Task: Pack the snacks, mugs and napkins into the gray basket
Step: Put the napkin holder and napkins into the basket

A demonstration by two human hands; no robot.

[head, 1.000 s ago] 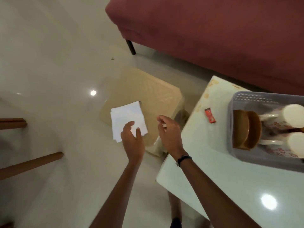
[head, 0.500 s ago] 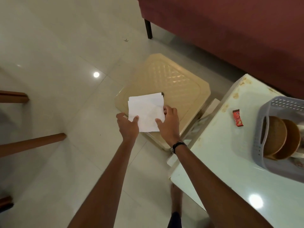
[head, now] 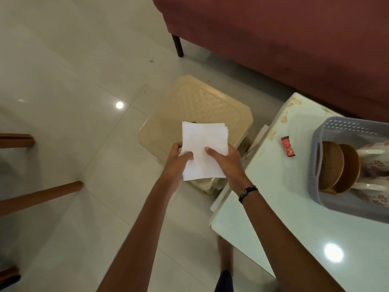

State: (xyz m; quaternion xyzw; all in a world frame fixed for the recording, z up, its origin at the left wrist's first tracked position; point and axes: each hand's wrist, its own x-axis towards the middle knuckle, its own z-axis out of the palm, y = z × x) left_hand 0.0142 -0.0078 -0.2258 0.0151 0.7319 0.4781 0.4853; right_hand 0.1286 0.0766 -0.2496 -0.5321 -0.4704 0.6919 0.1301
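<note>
The left thumb and right thumb press down on top of the white napkins (head: 203,151), the other fingers (head: 232,149) curled underneath, so the left hand (head: 176,163) and right hand (head: 230,165) each pinch a side of the stack. Half a second ago the stack still lay on the beige plastic stool (head: 202,108) with both hands just closing on its near edge; a second ago the right hand was off it altogether. Now the napkins are lifted clear of the stool and held in the air between it and the person's body, several layers showing at the far right corner. A dark bracelet (head: 247,191) circles the right wrist.

To the right stands the pale desk (head: 273,207), stained near its far corner. On it lies 1 small red snack packet (head: 288,146), apart from the gray basket (head: 345,209), which holds 2 brown round pieces (head: 336,165) standing on edge and 2 flowered mugs (head: 374,163) lying on their sides. The floor (head: 73,81) is glossy pale tile. A dark red sofa (head: 284,39) fills the top right, and brown wooden legs (head: 40,197) enter from the left.
</note>
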